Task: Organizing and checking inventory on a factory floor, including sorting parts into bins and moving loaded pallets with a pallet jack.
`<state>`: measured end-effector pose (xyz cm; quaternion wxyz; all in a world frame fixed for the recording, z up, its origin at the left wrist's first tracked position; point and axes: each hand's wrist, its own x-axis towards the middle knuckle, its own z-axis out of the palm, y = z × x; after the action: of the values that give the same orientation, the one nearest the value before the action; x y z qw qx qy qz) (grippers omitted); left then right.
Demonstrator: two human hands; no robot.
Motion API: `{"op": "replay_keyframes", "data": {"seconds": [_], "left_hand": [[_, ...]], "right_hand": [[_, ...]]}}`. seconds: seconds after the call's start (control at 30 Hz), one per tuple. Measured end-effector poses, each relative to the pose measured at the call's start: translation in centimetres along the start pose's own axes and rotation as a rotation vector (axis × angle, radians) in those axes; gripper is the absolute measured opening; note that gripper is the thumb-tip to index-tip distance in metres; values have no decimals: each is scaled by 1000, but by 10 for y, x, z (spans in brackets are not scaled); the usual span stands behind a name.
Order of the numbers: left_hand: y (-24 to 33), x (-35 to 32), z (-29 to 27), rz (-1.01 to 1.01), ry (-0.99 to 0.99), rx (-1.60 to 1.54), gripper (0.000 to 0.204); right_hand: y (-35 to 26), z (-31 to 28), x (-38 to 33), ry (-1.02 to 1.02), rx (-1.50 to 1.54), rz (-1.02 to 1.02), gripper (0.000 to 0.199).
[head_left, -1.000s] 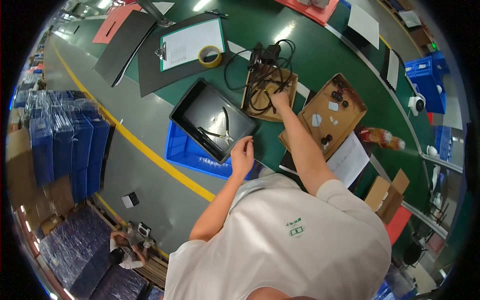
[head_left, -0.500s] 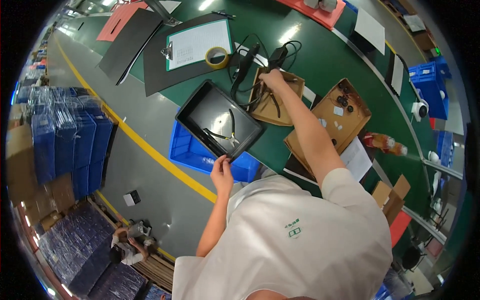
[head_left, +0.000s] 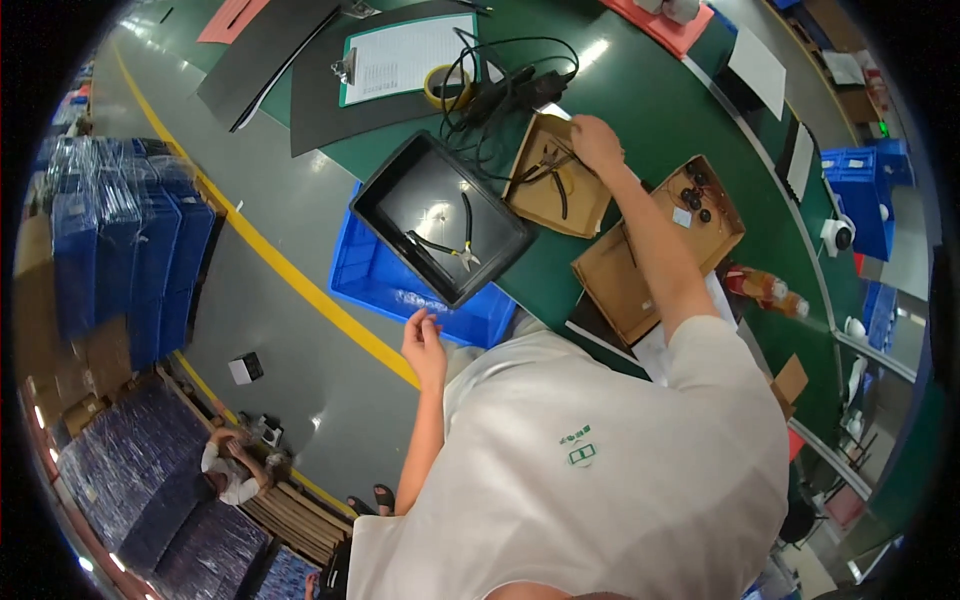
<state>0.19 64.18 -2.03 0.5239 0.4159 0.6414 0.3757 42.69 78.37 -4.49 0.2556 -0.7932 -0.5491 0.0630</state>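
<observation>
From up here I look down on the green workbench (head_left: pixel 640 110), which runs from the far left to the right. A blue crate (head_left: pixel 395 290) sits below its near edge. A black tray (head_left: pixel 400 195) overhangs that edge above the crate, with pliers (head_left: pixel 445 245) lying loose inside it. To its right is a small cardboard tray (head_left: pixel 555 190), and right of that a larger cardboard box (head_left: pixel 640 265) holding a few dark round parts. Black cables (head_left: pixel 490 85), a roll of tape (head_left: pixel 445 85) and a clipboard (head_left: pixel 400 55) lie at the far side.

The risk I see is the black tray: it sits partly off the bench, so a nudge from my arm or body could tip it and the pliers into the crate. The cables running close to the cardboard tray could also snag on whatever comes out of it.

My right hand (head_left: pixel 595 140) reaches to the far rim of the small cardboard tray, fingers curled there over a dark tool (head_left: pixel 550 170); I cannot tell whether they actually grip it. My left hand (head_left: pixel 425 345) hangs free near the crate's near wall, fingers loosely spread, holding nothing.
</observation>
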Motion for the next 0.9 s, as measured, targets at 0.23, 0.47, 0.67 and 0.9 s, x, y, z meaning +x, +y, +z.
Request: {"op": "replay_keyframes", "data": {"seconds": [0.23, 0.47, 0.67, 0.9], "left_hand": [[-1, 4, -8, -35, -18, 33, 19], [6, 10, -7, -41, -53, 44, 20], [-19, 2, -30, -61, 8, -1, 21], [-27, -6, -39, -109, 90, -16, 21]], "right_hand": [[-15, 17, -72, -26, 229, 664, 39], [-19, 48, -47, -259, 264, 693, 45], [-17, 22, 21, 84, 476, 393, 28], [-7, 28, -13, -91, -68, 354, 47]]}}
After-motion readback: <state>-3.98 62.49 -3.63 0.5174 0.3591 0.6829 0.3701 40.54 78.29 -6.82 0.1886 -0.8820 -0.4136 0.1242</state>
